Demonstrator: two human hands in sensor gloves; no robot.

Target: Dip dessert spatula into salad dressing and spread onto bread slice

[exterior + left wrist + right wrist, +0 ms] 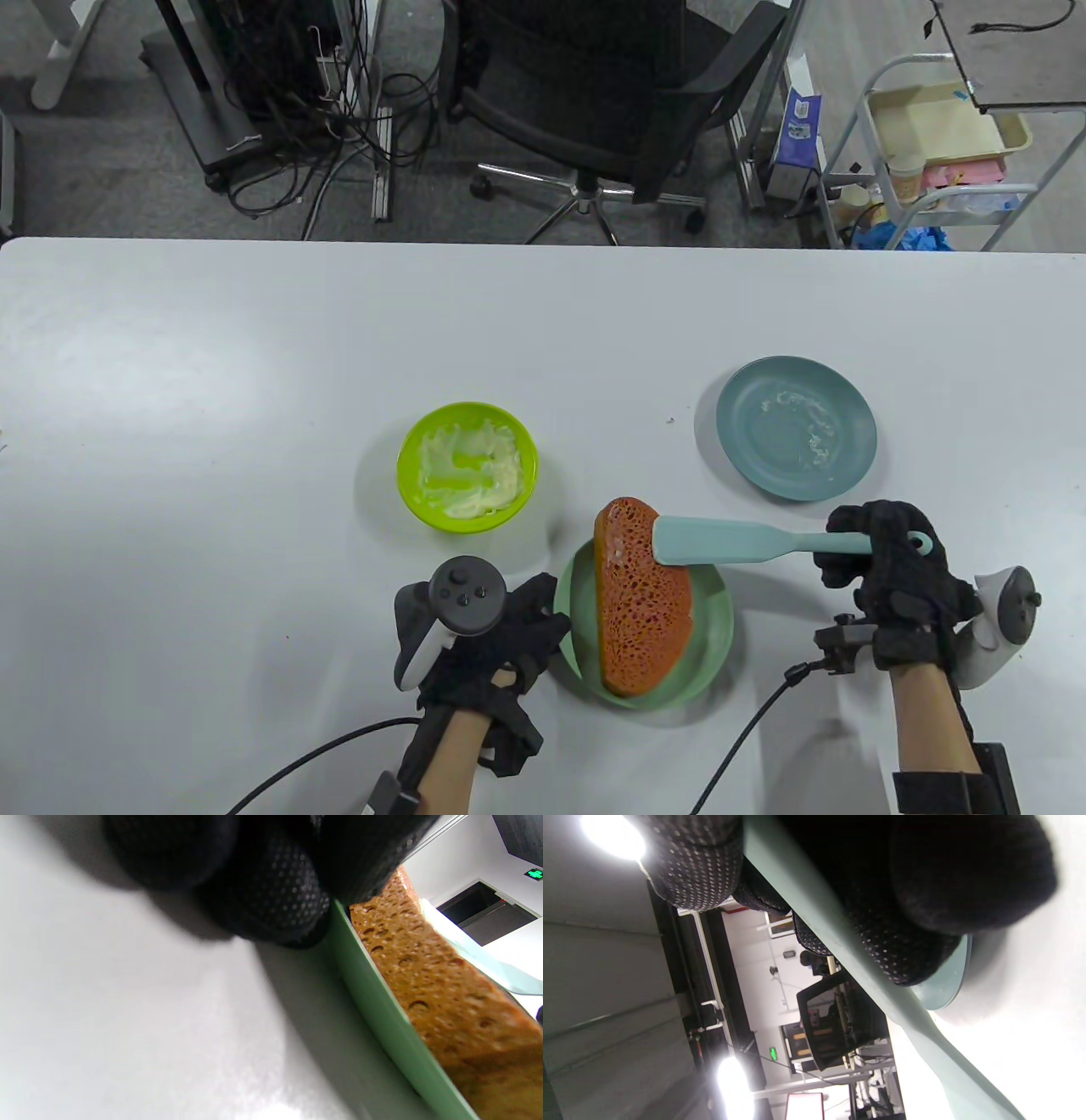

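The spreading step is in hand, as I judge it: the blade of the dessert spatula [730,543] lies on the upper end of the bread slice [640,607], where a pale smear shows beside the blade.

On the white tabletop [212,382] the bread slice is the largest of the task's things. It is orange-brown and full of holes like a sponge, and it rests in a pale green plate [713,637] at about 6 o'clock of the table view, its top end reaching over the plate's rim. The spatula is light teal, flat and long; its handle runs toward 3 o'clock into the right hand [891,569], whose fingers are curled around it. The left hand [492,645] sits at 9 o'clock of the plate; in the left wrist view its fingertips [271,899] touch the rim, but I cannot tell if they grip it or only press.

The salad dressing [467,467], creamy white, lies in a lime green bowl [411,475] at 10 o'clock of the plate.

Most of the slice looks bare, so the next move probably calls for drawing the blade flat toward 6 o'clock along the slice, with light pressure, while the plate is kept steady.
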